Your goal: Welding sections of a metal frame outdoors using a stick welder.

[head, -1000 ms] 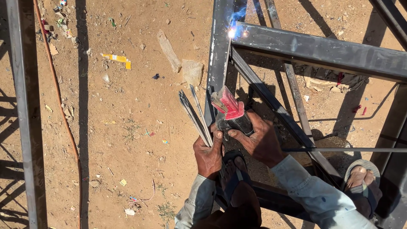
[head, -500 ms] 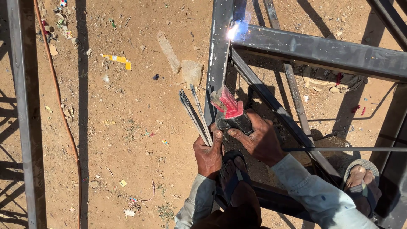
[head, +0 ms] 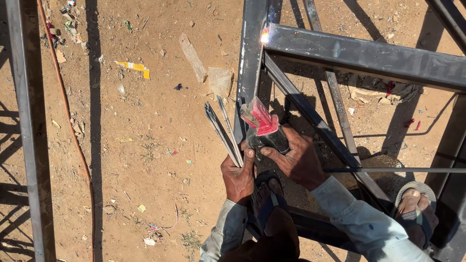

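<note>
Head view: your right hand (head: 297,160) is clenched round the red holder (head: 262,127), its rod (head: 259,73) reaching up to the bright arc (head: 264,35) at the frame (head: 250,68) joint. Your left hand (head: 239,174) grips spare rods (head: 221,131) just beside the holder; if they touch it or the frame, they could spark. Your sandalled foot (head: 266,191) sits below, where hot spatter may fall.

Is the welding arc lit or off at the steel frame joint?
Lit. A bright white-blue glow sits at the rod tip where the grey steel frame bars meet; the right hand holds the red electrode holder.
</note>
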